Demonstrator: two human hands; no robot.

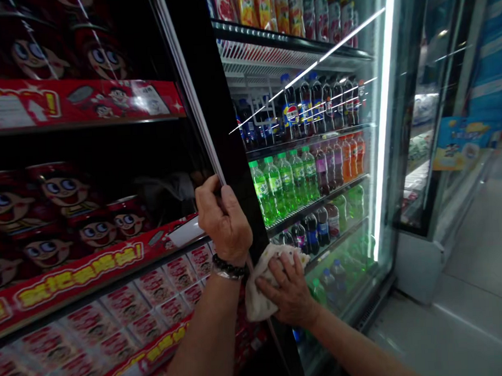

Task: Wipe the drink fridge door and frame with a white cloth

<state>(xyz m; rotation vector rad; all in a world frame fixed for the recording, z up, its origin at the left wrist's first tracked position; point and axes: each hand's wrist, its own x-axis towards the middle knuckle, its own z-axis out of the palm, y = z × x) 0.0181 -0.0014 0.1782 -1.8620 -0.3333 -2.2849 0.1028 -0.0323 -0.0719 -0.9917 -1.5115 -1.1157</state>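
Note:
My left hand (225, 219), with a dark beaded bracelet at the wrist, is closed round the pale edge strip (199, 110) of a black-framed glass fridge door (229, 172). Its fingertips curl behind that edge and are partly hidden. Lower and to the right, my right hand (290, 291) presses a crumpled whitish cloth (255, 300) against the black frame and the nearby glass. The fingers lie bent over the cloth, which bunches out above and to the left of them. Dark spots show on its upper part.
Behind the glass stand green soda bottles (286, 181), cola bottles (306, 106) and orange drinks (265, 9). To the left, shelves hold red cartoon-faced packs (65, 189) and small boxes (127, 302). Another cooler (418, 264) and pale tiled floor (465, 312) are at right.

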